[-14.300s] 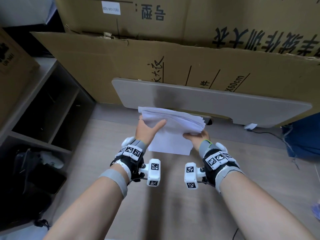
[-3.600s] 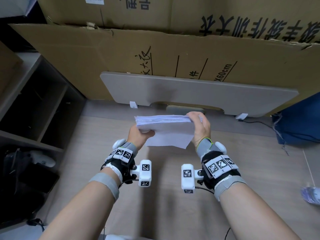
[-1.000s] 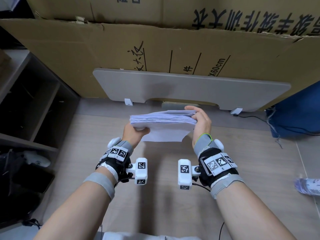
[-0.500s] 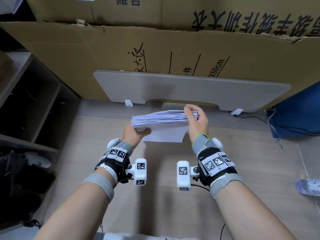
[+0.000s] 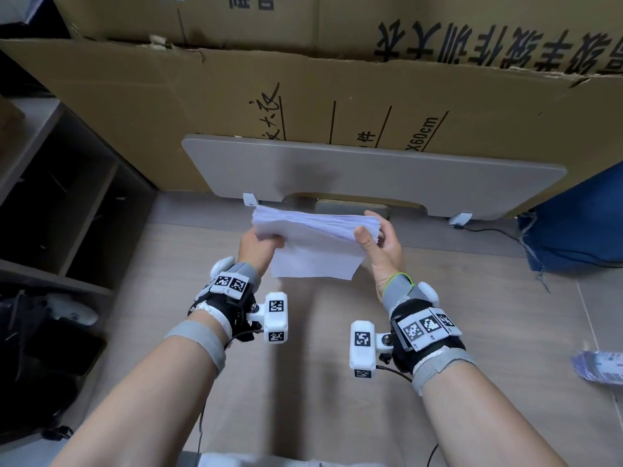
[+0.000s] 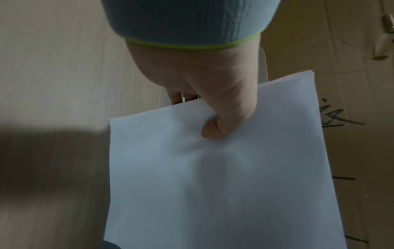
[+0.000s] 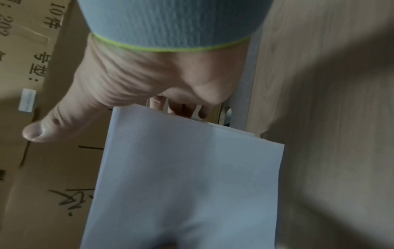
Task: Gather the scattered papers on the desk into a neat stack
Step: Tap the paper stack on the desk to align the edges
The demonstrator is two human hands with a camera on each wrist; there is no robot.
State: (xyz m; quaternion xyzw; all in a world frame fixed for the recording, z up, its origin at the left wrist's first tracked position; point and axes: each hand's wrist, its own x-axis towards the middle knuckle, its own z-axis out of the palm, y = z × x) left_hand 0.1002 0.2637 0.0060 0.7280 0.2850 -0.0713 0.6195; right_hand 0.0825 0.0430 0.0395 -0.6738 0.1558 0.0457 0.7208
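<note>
1. Since half a second ago the right hand (image 5: 382, 244) has lifted its thumb off the thick sheaf of white paper sheets (image 5: 313, 239); the thumb now sticks up free at the right edge, where before the fingers lay over the top.
2. The left hand (image 5: 259, 244) clamps the sheaf's left end, thumb pressed onto the near face and fingers curled behind, as the left wrist view shows. This looks like the anchoring grip that leaves the other hand free to adjust.
3. The right hand is loosened: the right wrist view shows the thumb spread clear of the paper and the fingers behind the far side, supporting rather than pinching.
4. The sheaf hangs in the air above the pale wood-grain desk (image 5: 303, 382), well short of the grey rounded panel (image 5: 371, 173) leaning on brown cardboard boxes (image 5: 303, 96) at the far side.
5. Its top edges fan unevenly, so squaring probably remains.
6. One printed bundle (image 5: 600, 369) lies at the far right edge; whether it belongs to the task cannot be told.
</note>
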